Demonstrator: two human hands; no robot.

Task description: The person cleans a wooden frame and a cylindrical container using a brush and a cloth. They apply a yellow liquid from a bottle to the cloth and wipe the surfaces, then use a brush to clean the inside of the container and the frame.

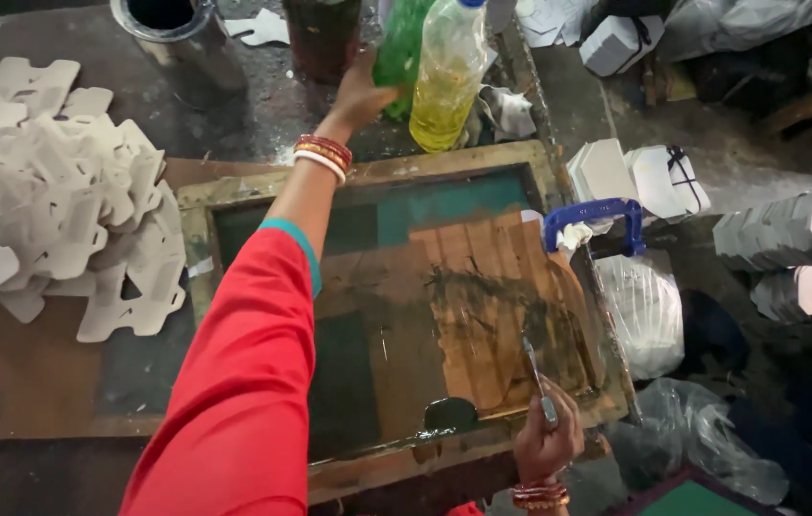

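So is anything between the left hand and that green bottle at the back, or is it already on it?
Nothing visible stands between them. The left hand is already on the green bottle, gripping its side. A yellow bottle stands right beside it, touching or nearly so. The right hand holds a thin metal tool over the screen frame.

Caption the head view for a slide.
Left hand grips a green bottle; right hand holds a metal tool over the wooden-framed printing screen.

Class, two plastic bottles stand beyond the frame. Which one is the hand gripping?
The green bottle. The left hand closes around its lower part; the clear bottle of yellow liquid stands beside it, to the right.
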